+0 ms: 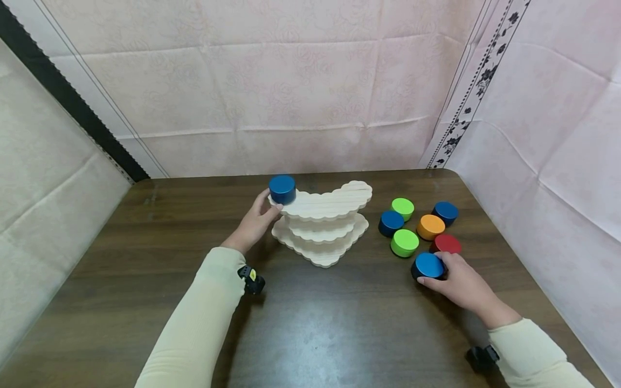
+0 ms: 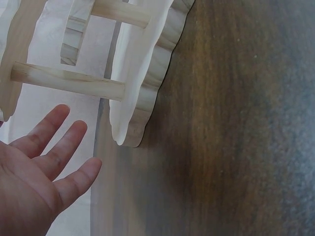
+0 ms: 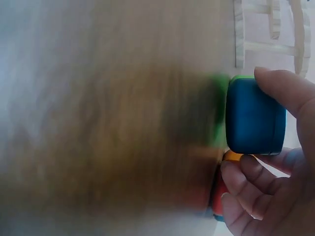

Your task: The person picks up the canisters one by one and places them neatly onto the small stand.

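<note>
A tiered wooden stand [image 1: 322, 206] with scalloped edges and round posts [image 2: 69, 81] is on the table. At the left end of its top tier is a short blue cylinder [image 1: 282, 189]. My left hand [image 1: 254, 221] holds that cylinder between thumb and index finger; its other fingers [image 2: 74, 140] spread loosely below the tier in the left wrist view. Off to the right, my right hand [image 1: 463, 283] pinches another short blue cylinder [image 3: 256, 116] between thumb and fingers, by the front of a group of coloured cylinders. Whether this one touches the table, I cannot tell.
Beside the right hand stand a red cylinder [image 1: 446, 244], an orange one [image 1: 430, 227], two green ones, the nearer [image 1: 405, 243] and the farther [image 1: 402, 208], and two more blue ones. Patterned cloth [image 1: 291, 97] hangs behind the brown table [image 1: 310, 318].
</note>
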Available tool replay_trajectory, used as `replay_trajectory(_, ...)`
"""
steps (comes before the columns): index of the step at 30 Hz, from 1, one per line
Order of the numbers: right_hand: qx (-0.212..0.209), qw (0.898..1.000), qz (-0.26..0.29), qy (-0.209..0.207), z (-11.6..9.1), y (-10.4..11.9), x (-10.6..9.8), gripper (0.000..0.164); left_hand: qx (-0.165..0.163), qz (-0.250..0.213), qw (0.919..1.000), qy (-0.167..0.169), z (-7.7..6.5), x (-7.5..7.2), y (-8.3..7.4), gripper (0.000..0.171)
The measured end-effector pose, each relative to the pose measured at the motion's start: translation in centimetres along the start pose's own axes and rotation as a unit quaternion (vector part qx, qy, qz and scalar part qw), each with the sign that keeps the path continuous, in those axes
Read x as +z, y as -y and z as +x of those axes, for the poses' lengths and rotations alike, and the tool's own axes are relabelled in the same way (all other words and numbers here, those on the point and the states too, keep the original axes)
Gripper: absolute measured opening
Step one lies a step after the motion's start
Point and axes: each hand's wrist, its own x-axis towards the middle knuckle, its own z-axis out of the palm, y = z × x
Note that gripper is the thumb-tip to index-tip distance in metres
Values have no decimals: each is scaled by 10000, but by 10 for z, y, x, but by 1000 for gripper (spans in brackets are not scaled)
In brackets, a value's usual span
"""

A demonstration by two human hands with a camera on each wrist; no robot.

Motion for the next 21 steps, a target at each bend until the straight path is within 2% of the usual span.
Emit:
replay_trajectory(9,-159,9995,68,-275,-5,19,-5,67,7,24,10000,22,-2,0,0,77)
replay_trajectory(21,-405,9977,259,-483,-1,50,-14,67,15,-21,10000,48,-1,0,0,77)
